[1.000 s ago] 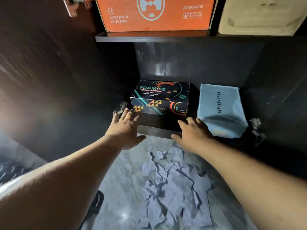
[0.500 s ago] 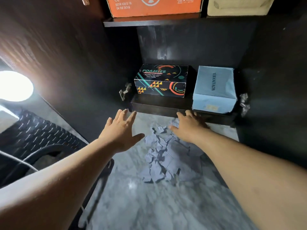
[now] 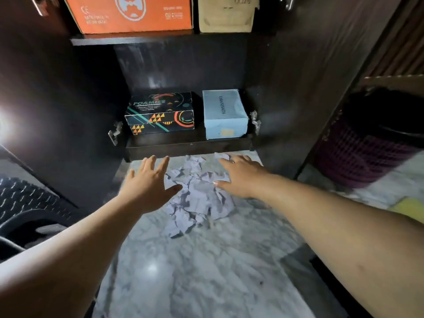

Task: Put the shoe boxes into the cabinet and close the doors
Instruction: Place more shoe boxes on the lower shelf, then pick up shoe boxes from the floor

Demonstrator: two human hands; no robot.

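A black patterned shoe box point(image 3: 160, 113) and a pale blue shoe box point(image 3: 224, 113) sit side by side on the bottom shelf point(image 3: 188, 146) of the dark cabinet. On the shelf above stand an orange box point(image 3: 128, 13) and a tan box point(image 3: 226, 14). My left hand point(image 3: 150, 182) and my right hand point(image 3: 241, 175) hover in front of the shelf with fingers spread, holding nothing. The left door point(image 3: 57, 125) and the right door point(image 3: 296, 92) both stand open.
Crumpled white paper point(image 3: 197, 198) lies on the marble floor point(image 3: 206, 271) below my hands. A dark purple basket point(image 3: 371, 143) stands at the right beyond the right door. A black ribbed object point(image 3: 25, 203) lies at the left.
Both hands have drawn back from the black box and the shelf edge toward me. The view has pulled away from the cabinet, so both doors and the basket show.
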